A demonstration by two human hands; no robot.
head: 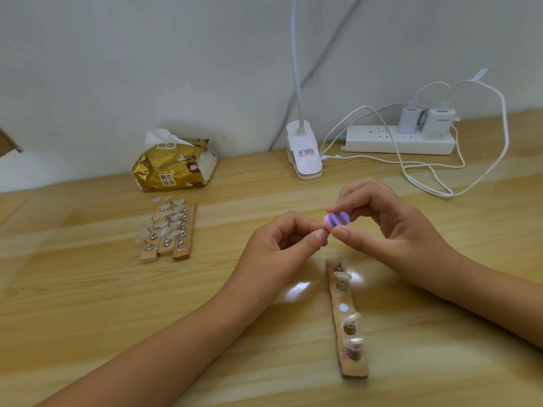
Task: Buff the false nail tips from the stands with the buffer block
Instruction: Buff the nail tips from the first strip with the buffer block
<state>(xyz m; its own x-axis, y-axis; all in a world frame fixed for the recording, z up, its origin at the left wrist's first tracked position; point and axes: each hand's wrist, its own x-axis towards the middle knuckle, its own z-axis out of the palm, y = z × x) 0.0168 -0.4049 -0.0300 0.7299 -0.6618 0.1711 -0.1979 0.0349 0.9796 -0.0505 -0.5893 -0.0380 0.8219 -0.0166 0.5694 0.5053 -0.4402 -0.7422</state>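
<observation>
My right hand [390, 230] pinches a small pink and purple buffer block [336, 221] between thumb and fingers above the wooden table. My left hand [282, 245] meets it from the left, fingertips curled and pinched against the block's lower edge; whatever it holds is hidden by the fingers. Below the hands lies a wooden stand strip [349, 321] with several metal pegs carrying clear false nail tips [342, 276] and one bare white disc [343, 308]. Three more stand strips [167, 230] with several tips lie side by side at the left.
A gold tissue pack [173, 164] sits at the back left. A white clip lamp base [304, 151] stands at the back centre. A power strip [399, 139] with two chargers and looping white cables [435, 183] lies at the back right, against the wall.
</observation>
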